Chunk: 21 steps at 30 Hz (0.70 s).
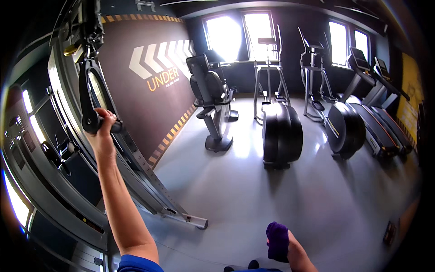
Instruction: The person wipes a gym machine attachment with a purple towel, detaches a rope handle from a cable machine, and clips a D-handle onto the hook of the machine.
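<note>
My left hand (106, 121) is raised at the upper left, its fingers wrapped around the grip of a black stirrup handle (84, 98). That handle hangs from the pulley fittings (90, 30) of a cable machine, beside its tall metal upright (136, 159). Low in the view, my right hand (291, 241) holds a bunched purple cloth (278, 240), which hides most of the fingers. It is held above the grey floor, near my body. The tips of dark shoes (253, 264) show at the bottom edge.
The machine's metal foot (197, 221) juts out over the floor (224, 193). Ahead stand an exercise bike (210, 102), two elliptical trainers (282, 132) (345, 129) and two treadmills (375, 131). A dark wall (136, 102) with arrows and writing is at left.
</note>
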Available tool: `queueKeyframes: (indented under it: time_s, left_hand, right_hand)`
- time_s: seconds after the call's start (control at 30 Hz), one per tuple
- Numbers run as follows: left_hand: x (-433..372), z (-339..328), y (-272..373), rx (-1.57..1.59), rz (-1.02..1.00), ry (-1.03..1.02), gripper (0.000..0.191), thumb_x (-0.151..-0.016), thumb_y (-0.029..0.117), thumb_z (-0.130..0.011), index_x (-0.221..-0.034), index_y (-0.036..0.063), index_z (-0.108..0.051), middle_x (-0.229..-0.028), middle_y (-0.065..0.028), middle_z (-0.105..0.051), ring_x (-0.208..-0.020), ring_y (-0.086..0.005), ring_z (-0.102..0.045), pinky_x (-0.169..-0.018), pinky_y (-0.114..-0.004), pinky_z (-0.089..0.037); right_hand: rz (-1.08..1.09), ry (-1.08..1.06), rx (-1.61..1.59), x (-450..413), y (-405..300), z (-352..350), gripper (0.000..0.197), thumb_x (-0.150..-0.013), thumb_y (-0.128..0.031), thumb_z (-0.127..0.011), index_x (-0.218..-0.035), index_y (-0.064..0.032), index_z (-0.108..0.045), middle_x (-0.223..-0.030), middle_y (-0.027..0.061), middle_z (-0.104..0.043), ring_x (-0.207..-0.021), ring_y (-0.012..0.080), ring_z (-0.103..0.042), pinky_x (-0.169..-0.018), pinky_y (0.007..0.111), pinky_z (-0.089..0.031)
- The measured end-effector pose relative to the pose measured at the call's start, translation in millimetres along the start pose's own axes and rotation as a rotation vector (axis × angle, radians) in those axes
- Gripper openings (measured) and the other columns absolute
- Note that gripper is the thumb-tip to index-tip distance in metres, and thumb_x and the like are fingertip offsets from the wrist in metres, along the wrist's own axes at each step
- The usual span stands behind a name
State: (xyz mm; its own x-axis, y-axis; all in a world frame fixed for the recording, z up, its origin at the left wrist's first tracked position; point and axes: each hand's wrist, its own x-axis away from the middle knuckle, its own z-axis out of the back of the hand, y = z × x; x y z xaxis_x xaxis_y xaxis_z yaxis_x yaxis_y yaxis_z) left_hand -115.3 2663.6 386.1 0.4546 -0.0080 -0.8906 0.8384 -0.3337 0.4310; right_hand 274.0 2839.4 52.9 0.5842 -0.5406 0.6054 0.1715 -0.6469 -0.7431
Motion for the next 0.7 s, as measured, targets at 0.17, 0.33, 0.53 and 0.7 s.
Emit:
queueKeyframes:
  time_s: [0.17, 0.33, 0.53, 0.7]
  left_hand:
    - [-12, 5, 48, 0.304, 0.072, -0.09, 0.004, -0.076, 0.009, -0.058, -0.076, 0.007, -0.055, -0.073, -0.004, -0.053, -0.074, -0.0162, -0.054, -0.083, -0.035, -0.045]
    - [-41, 0, 120, 0.354, 0.165, 0.024, 0.009, -0.08, 0.012, -0.055, -0.077, 0.0042, -0.056, -0.076, -0.0068, -0.057, -0.076, -0.0192, -0.057, -0.083, -0.034, -0.048]
    - [16, 9, 115, 0.471, 0.097, 0.082, 0.008, -0.075, 0.012, -0.06, -0.079, 0.0056, -0.059, -0.078, -0.0047, -0.058, -0.076, -0.019, -0.058, -0.084, -0.036, -0.048]
    - [105, -3, 123, 0.58, 0.107, 0.024, 0.008, -0.073, 0.005, -0.056, -0.077, 0.0073, -0.049, -0.075, -0.0037, -0.045, -0.081, -0.017, -0.049, -0.092, -0.038, -0.04]
  right_hand:
    - [0.161, -0.077, 0.006, 72, -14, 7, 0.018, -0.082, -0.017, -0.06, -0.093, -0.0026, -0.056, -0.078, 0.0073, -0.058, -0.069, 0.0159, -0.058, -0.062, 0.029, -0.049]
    - [0.169, -0.151, -0.051, 84, 17, 52, 0.012, -0.081, -0.015, -0.06, -0.084, -0.0034, -0.059, -0.072, 0.0087, -0.061, -0.064, 0.0185, -0.061, -0.057, 0.031, -0.051]
    - [0.119, -0.131, -0.055, 116, 32, 81, 0.018, -0.08, -0.026, -0.057, -0.08, -0.0087, -0.054, -0.073, 0.0005, -0.054, -0.068, 0.0099, -0.053, -0.061, 0.024, -0.042]
    - [0.064, -0.068, -0.071, 119, 10, 88, 0.019, -0.079, -0.027, -0.059, -0.082, -0.0088, -0.053, -0.073, -0.0005, -0.053, -0.068, 0.0087, -0.051, -0.062, 0.024, -0.041]
